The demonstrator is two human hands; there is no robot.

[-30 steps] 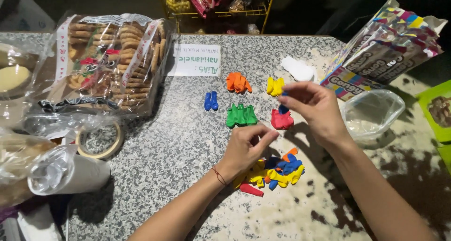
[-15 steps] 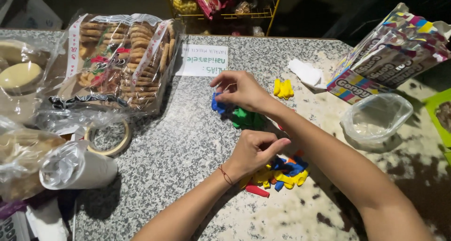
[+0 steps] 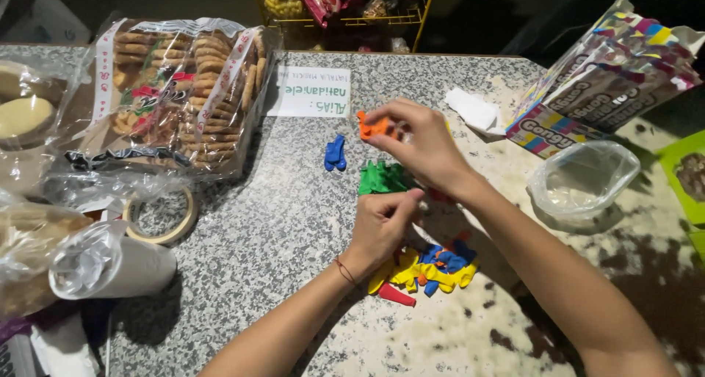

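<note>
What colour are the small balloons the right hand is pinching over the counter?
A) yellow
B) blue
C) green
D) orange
D: the right hand pinches orange balloons at its fingertips, while the blue balloons and green balloons lie in their own piles on the granite counter.

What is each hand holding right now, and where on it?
Right hand pinches an orange balloon at one end. Left hand: cannot tell.
</note>
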